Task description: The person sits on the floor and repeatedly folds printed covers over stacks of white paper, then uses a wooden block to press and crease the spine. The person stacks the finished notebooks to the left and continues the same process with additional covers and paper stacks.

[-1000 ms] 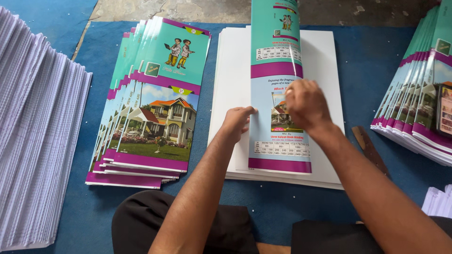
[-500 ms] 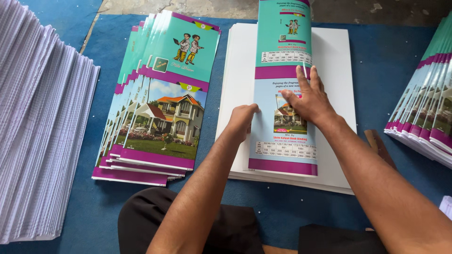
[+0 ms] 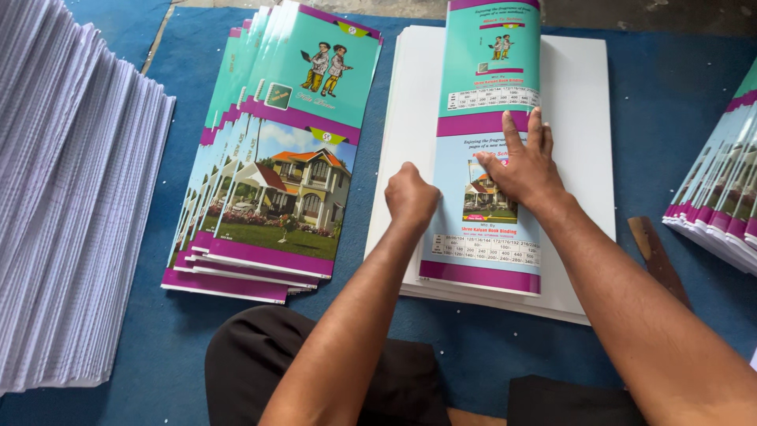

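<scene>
right hand [image 3: 527, 170] flat on cover sheet [image 3: 487, 150], left hand [image 3: 412, 196] fisted beside

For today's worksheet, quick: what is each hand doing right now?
Left hand: closed fist, pressing the cover sheet's edge.
Right hand: open, flat on it.

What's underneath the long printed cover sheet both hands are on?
The printed cover sheet lies on a stack of plain white sheets, with the right hand flat on it and the left hand at its edge. The white sheets directly beneath it are covered.
</scene>
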